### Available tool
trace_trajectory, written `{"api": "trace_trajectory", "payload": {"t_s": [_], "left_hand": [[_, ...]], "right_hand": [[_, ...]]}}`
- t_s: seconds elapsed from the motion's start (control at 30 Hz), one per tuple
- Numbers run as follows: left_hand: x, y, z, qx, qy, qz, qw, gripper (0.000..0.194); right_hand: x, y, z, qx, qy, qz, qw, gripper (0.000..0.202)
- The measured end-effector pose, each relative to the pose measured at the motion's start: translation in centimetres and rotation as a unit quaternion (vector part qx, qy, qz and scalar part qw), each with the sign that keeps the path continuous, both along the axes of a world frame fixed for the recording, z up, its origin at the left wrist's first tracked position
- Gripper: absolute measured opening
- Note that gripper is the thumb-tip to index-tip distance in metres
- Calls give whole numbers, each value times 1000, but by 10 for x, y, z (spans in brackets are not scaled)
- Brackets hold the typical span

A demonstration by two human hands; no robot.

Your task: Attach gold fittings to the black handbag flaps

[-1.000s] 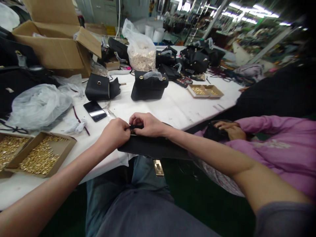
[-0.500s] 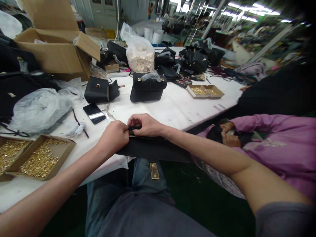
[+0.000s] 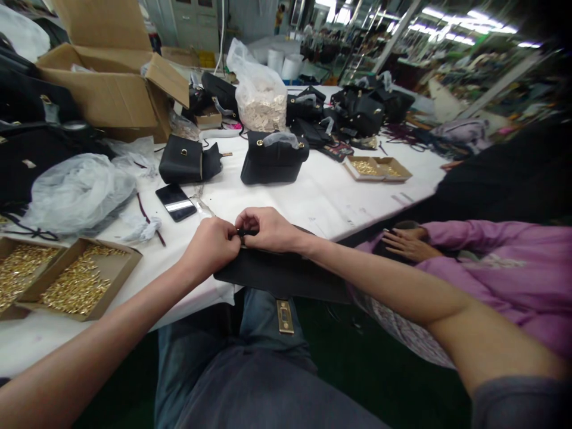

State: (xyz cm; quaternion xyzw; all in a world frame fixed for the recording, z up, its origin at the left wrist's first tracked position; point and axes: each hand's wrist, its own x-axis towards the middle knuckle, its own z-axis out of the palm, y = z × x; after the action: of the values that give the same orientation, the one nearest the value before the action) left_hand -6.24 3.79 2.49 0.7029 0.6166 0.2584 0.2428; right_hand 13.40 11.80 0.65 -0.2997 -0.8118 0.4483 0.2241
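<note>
A flat black leather bag piece [image 3: 281, 274] lies over the near edge of the white table [image 3: 330, 202], with a gold clasp plate [image 3: 285, 316] hanging below it. My left hand [image 3: 212, 245] and my right hand [image 3: 268, 229] meet at its top edge, both pinching a small black strap end [image 3: 243, 232] between the fingertips. What sits under the fingers is hidden.
Two cardboard trays of gold fittings [image 3: 74, 286] sit at the left. A phone [image 3: 176, 201], two black handbags [image 3: 273, 158], plastic bags [image 3: 75, 190], an open carton [image 3: 107, 89] and another fittings tray [image 3: 375, 168] lie further back. A person in a pink sleeve [image 3: 491, 262] works at the right.
My hands stay pinched together at the bag piece's top edge. The person at the right has shifted their hand over the dark thing in their lap. The view has drifted slightly.
</note>
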Motion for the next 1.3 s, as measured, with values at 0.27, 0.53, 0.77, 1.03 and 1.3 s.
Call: {"api": "trace_trajectory", "payload": {"t_s": [0.27,0.53,0.77,1.03,1.3], "left_hand": [[-1,8,-7,12,-38,11,999,25],[-5,9,-17,-14,-95,20,995,26],[-4,7,-21,-24,-144,27,989,28],[-8,2,-26,-32,-182,29,982,35],[-10,1,-45,-76,-263,73,959,28]], "right_hand": [[1,12,-7,-5,3,4,1000,30],[8,-1,13,32,-42,-31,998,29],[7,7,-2,-34,4,-39,999,31],[7,28,-2,-137,14,27,990,54],[14,4,21,-161,-81,-70,981,39]]}}
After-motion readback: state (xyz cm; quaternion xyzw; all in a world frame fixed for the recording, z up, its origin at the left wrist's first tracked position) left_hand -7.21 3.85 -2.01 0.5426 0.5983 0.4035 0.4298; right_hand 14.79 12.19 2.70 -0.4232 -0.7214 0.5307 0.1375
